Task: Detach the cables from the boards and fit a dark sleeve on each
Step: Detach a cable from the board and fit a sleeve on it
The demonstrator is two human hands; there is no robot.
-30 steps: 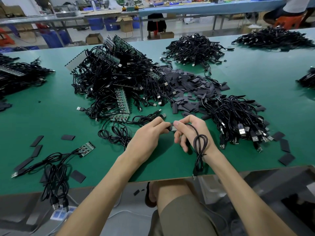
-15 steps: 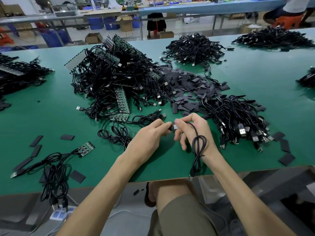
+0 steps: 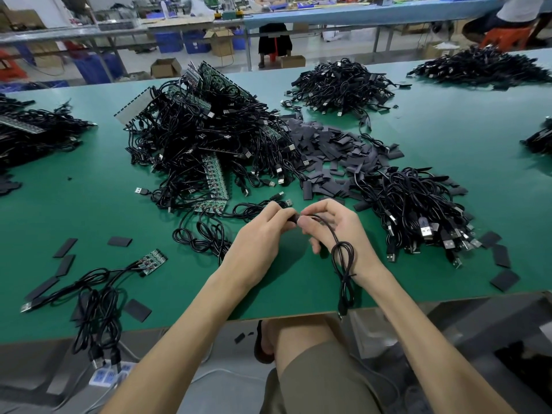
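We found left hand (image 3: 263, 239) pinching sleeve (image 3: 294, 219), right hand (image 3: 339, 231) pinching cable (image 3: 344, 276), hands touching, just before sleeve pile (image 3: 328, 144).

I find no text, number or brand mark that I can read anywhere in my view. Any marking on the circuit boards (image 3: 213, 177) heaped on the green table (image 3: 89, 204) is too small to tell. The blue-and-white items (image 3: 110, 376) below the table's near edge show blurred markings only. The cardboard boxes (image 3: 165, 67) beyond the table's far edge bear nothing legible.
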